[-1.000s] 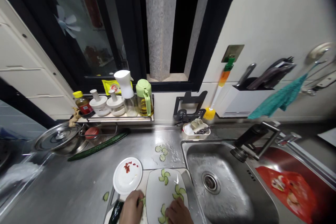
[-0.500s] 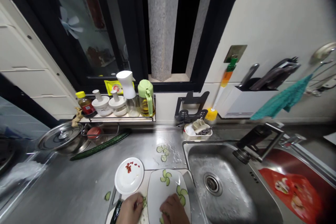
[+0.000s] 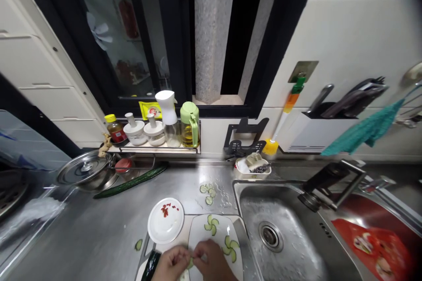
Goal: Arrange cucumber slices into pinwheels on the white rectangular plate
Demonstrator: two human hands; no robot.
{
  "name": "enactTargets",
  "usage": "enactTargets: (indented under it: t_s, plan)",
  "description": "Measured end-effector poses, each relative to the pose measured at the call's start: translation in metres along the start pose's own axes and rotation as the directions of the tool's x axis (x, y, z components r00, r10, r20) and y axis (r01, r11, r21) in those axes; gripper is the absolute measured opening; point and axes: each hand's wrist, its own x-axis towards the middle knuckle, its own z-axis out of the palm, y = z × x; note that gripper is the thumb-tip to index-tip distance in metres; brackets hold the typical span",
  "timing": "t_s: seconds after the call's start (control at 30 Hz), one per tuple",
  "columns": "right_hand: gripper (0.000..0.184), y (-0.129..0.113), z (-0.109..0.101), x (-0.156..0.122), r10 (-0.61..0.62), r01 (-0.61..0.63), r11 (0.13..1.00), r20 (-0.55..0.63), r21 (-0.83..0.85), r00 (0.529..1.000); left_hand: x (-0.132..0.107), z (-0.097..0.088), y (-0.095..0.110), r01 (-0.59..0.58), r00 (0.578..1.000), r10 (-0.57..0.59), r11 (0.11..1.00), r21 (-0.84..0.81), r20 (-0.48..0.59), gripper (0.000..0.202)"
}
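My left hand (image 3: 171,265) and my right hand (image 3: 211,263) meet at the bottom edge, over the near end of a white oblong plate (image 3: 219,230). Both pinch together on a green cucumber slice (image 3: 190,263) between their fingertips. The plate carries cucumber slices (image 3: 211,224) arranged in small fans. A small round white plate (image 3: 165,226) with red bits lies just left of it. A dark cucumber end (image 3: 150,265) lies by my left hand on the cutting board (image 3: 184,228).
Loose cucumber slices (image 3: 207,191) lie on the wet steel counter, one more slice (image 3: 139,244) at the left. A whole cucumber (image 3: 132,181) lies by a steel pot lid (image 3: 84,169). Condiment jars (image 3: 154,129) line a rack. The sink (image 3: 280,228) is at right.
My right hand moved left off the plate's slices to meet my left hand, and both now pinch one slice. The camera view shifted slightly.
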Motion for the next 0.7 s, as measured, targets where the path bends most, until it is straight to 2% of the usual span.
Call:
enactTargets:
  t_s: [0.07,0.2,0.37,0.43,0.5,0.6,0.7]
  plan:
    - [0.014,0.0,-0.005,-0.001,0.038,-0.038,0.999,0.025,0.0,0.999,0.001,0.007,0.0,0.098,0.995,-0.1,0.983,-0.158,-0.003,0.063]
    - [0.013,-0.002,-0.018,-0.005,-0.01,0.009,1.0,0.033,0.026,0.999,0.0,0.024,0.007,0.257,0.963,-0.269,0.887,-0.384,0.024,0.063]
    - [0.012,-0.012,-0.041,-0.012,-0.044,0.04,0.991,0.028,0.124,0.999,-0.003,0.038,0.022,0.472,0.877,-0.434,0.701,-0.534,0.206,0.044]
    - [0.012,-0.015,-0.048,-0.015,-0.032,0.026,0.988,0.04,0.151,0.999,-0.004,0.042,0.029,0.485,0.866,-0.442,0.633,-0.604,0.233,0.032]
    - [0.012,-0.014,-0.053,-0.017,-0.016,0.008,0.988,0.053,0.154,0.998,-0.006,0.045,0.035,0.452,0.881,-0.41,0.586,-0.673,0.234,0.026]
    - [0.011,-0.011,-0.056,-0.018,0.016,-0.025,0.986,0.057,0.167,0.998,-0.006,0.045,0.041,0.389,0.913,-0.341,0.57,-0.723,0.222,0.035]
    - [0.008,-0.007,-0.056,-0.016,0.051,-0.06,0.973,0.047,0.225,0.998,-0.002,0.04,0.034,0.354,0.919,-0.366,0.607,-0.711,0.145,0.048]
